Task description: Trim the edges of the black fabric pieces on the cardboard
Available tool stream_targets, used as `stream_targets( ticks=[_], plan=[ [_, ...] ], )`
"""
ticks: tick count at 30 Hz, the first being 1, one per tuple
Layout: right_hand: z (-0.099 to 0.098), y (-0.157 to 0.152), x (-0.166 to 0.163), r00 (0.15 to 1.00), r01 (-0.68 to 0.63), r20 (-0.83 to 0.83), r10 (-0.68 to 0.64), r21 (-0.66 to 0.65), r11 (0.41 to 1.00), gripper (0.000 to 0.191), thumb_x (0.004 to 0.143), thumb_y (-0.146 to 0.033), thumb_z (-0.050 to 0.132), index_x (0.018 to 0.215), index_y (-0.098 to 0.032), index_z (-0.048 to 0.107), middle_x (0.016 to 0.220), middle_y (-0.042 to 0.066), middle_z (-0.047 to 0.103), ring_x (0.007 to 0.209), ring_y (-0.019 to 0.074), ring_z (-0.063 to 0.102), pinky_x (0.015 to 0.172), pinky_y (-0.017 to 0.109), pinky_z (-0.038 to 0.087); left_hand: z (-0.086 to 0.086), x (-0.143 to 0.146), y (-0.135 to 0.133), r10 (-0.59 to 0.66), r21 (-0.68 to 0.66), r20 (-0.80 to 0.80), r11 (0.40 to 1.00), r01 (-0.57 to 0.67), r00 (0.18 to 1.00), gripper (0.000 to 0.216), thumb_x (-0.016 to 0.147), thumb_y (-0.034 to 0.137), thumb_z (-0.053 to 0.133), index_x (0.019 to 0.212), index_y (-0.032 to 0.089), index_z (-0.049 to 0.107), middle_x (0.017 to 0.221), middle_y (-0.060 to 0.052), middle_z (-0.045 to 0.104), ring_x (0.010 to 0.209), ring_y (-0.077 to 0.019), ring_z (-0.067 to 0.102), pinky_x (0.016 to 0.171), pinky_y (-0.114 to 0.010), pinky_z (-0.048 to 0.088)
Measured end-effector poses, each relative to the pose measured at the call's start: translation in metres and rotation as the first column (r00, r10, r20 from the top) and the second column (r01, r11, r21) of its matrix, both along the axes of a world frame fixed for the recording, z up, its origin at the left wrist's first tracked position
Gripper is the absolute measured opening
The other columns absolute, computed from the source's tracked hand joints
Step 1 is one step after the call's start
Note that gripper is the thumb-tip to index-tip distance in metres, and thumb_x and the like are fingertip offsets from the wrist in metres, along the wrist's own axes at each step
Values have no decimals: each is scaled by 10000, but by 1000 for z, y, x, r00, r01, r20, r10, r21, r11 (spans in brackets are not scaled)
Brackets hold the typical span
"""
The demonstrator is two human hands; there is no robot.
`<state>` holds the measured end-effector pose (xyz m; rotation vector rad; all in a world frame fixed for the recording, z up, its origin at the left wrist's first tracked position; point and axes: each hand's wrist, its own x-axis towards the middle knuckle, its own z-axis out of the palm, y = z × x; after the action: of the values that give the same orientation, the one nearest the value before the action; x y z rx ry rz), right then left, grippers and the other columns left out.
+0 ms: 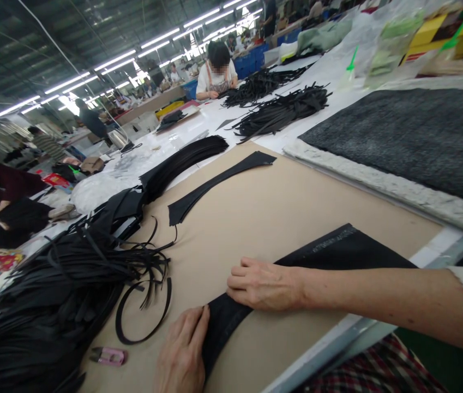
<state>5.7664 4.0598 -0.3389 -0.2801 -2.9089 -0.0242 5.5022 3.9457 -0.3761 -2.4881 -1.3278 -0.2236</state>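
Note:
A long, curved black fabric panel (pixel 337 248) lies on the tan board (pixel 305 202) near its front edge, with faint pale marks along its upper border. My right hand (pixel 264 281) is over its middle, fingers curled down on the material. At the panel's left end my left hand (pixel 184 349) has its fingers closed over the edge, thumb side hidden. Farther back on the board, a small stack of similar black panels (pixel 218 183) lies flat. Pink-handled thread snips (pixel 109 356) rest left of my left hand, near a curled black strip (pixel 143 330).
A big heap of black strips (pixel 51 305) covers the left side. A thick stack of curved panels (pixel 186 161) and bundles of strips (pixel 284 112) lie beyond the board. Dark textured sheet (pixel 411 136) sits at right. A co-worker (pixel 217 71) sits across the table.

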Motion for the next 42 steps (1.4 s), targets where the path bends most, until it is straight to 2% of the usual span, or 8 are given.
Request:
stream_targets(
  ticks=[5, 8, 14, 17, 21, 23, 27, 42],
  plan=[
    [-1, 0, -1, 1000, -1, 15, 1, -27, 1000, 76, 959, -148, 629, 889, -125, 609, 885, 32, 515, 786, 182, 436, 657, 344, 335, 10, 19, 6, 70, -152, -10, 986, -71, 997, 698, 798, -41, 338, 1441, 229, 353, 998, -35, 622, 908, -155, 581, 827, -256, 533],
    [-2, 2, 1, 1000, -7, 20, 8, -40, 999, 111, 954, -156, 642, 850, -141, 606, 892, 28, 522, 800, 184, 441, 665, 354, 332, 11, 25, 9, 80, -149, -56, 985, -88, 995, 695, 800, -26, 359, 1432, 263, 375, 928, -29, 604, 839, -159, 583, 758, -256, 544],
    [-2, 4, 5, 1000, -15, -9, 15, -33, 999, 150, 951, -166, 647, 812, -143, 597, 887, 27, 520, 812, 192, 438, 637, 366, 308, 8, -17, -1, -10, -40, -39, 999, 9, 999, 652, 748, -48, 340, 1336, 192, 490, 1060, -51, 629, 950, -134, 603, 850, -217, 514],
    [-4, 3, 6, 999, -15, -34, 15, -16, 1000, 142, 939, -160, 664, 813, -139, 603, 886, 33, 521, 809, 193, 437, 649, 366, 307, 18, -30, -11, 59, 88, -90, 995, -51, 994, 525, 763, -30, 370, 1182, 194, 592, 1031, -38, 656, 924, -151, 615, 823, -244, 514],
    [-6, 2, 6, 998, -25, -61, 25, -1, 1000, 142, 944, -156, 649, 810, -137, 609, 869, 33, 522, 790, 192, 433, 647, 369, 308, 23, 14, -6, 105, 137, 74, 984, -114, 992, 513, 814, -12, 381, 1269, 172, 530, 1096, -65, 642, 998, -161, 608, 871, -261, 503],
    [-7, 2, 7, 998, -22, -66, 21, -6, 1000, 152, 942, -155, 647, 796, -136, 610, 860, 31, 520, 781, 190, 433, 646, 371, 313, 14, 49, 1, 111, 42, 188, 992, -121, 976, 521, 842, -3, 361, 1327, 152, 470, 1132, -77, 628, 1059, -151, 591, 905, -248, 498],
    [-8, 3, 7, 996, -36, -79, 35, -8, 999, 195, 929, -151, 654, 742, -134, 600, 847, 27, 518, 766, 186, 440, 635, 374, 318, -9, 92, 7, 168, 71, 261, 979, -192, 951, 532, 864, 14, 379, 1376, 152, 426, 1055, -72, 641, 1001, -181, 603, 880, -296, 510],
    [-11, 22, 67, 997, -31, -63, 34, 47, 998, 176, 970, -122, 573, 797, -135, 604, 826, 23, 507, 771, 180, 446, 667, 350, 309, -17, 89, 8, 167, -20, 218, 986, -167, 962, 677, 861, 3, 357, 1472, 286, 289, 1079, -35, 618, 980, -193, 571, 902, -342, 481]
  ],
)
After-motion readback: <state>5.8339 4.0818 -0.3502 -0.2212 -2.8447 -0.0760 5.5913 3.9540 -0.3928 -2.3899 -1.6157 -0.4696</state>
